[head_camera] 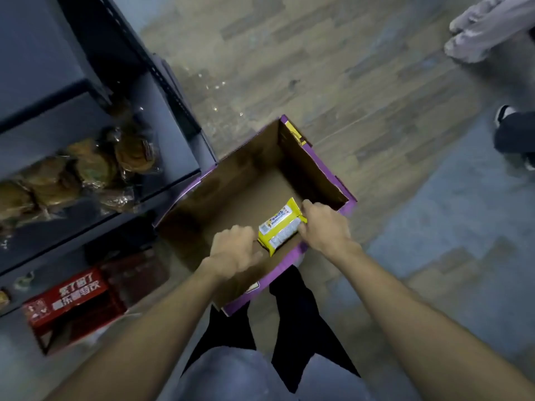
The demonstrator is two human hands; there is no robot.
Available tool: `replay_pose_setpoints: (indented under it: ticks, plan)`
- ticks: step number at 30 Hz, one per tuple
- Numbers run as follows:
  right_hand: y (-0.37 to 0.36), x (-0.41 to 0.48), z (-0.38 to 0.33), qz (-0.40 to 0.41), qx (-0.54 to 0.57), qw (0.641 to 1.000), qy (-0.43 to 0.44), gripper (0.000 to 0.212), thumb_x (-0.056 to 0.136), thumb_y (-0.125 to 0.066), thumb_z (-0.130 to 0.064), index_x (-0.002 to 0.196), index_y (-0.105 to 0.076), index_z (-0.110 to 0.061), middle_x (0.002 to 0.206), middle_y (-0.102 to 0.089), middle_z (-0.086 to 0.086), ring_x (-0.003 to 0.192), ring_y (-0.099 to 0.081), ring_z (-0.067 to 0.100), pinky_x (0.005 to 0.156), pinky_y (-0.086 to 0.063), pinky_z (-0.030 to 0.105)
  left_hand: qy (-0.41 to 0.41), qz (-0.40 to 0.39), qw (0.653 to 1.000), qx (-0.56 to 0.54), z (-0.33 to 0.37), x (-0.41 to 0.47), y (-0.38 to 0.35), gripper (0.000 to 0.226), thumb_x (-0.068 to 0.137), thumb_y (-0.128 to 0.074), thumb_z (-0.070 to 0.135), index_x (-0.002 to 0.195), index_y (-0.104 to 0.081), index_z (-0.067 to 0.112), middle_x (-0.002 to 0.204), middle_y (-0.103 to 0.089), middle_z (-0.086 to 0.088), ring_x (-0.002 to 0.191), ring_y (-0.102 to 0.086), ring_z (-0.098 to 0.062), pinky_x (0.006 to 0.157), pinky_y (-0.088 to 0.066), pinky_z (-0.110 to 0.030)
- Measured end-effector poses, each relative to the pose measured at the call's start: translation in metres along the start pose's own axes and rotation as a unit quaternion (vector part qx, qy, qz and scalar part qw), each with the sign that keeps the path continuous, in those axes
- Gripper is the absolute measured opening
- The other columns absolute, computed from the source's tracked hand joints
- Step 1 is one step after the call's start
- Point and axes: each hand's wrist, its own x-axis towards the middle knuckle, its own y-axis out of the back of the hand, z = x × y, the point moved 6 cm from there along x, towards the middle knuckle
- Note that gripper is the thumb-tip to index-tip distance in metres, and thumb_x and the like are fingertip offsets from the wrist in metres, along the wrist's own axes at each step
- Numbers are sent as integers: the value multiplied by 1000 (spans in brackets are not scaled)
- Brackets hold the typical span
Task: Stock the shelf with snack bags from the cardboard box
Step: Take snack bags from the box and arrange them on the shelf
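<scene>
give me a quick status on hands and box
Right hand gripping yellow snack bag, left hand beside it. Cardboard box otherwise looks empty. Nothing in the way.

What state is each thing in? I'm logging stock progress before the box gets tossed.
cardboard box: open, only one bag visible inside
yellow snack bag: sealed, held inside the box
left hand: at the bag's left end
right hand: gripping the bag's right end
shelf: partly stocked with clear-wrapped snacks
</scene>
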Motion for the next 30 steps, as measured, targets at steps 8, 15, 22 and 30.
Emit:
replay_pose_setpoints:
  ticks: [8, 15, 22, 30]
  plan:
    - [-60, 101, 6, -59, -17, 998, 32, 34, 92, -58, -24, 125, -51, -15, 121, -59, 11, 106, -60, 34, 73, -39, 35, -4, -19, 997, -73, -9, 85, -72, 43, 86, -59, 25, 129, -53, 27, 118, -58, -8, 110, -56, -33, 82, -44, -34]
    - [-105, 143, 17, -139, -28, 990, -2, 50, 92, -57, -15, 139, -40, -21, 132, -46, 14, 117, -52, 35, 85, -43, 40, 3, 14, 999, -36, -6, 124, -119, 57, 92, -54, 29, 146, -36, 37, 135, -42, -1, 112, -54, -31, 83, -46, -39]
    - [-123, 157, 24, -187, 1, 982, -36, 38, 89, -66, -16, 126, -57, -13, 126, -56, 14, 109, -59, 33, 89, -48, 37, 0, 23, 1000, -6, -8, 143, -135, 62, 96, -50, 36, 152, -23, 29, 137, -44, -4, 111, -54, -32, 79, -48, -41]
    - [-119, 166, 19, -174, -12, 984, -36, 45, 79, -74, -16, 121, -58, -13, 125, -53, 13, 109, -58, 33, 83, -48, 36, 14, -9, 998, 55, -1, 145, -130, 92, 86, -57, 56, 155, -8, 21, 142, -38, -5, 115, -53, -29, 71, -36, -33]
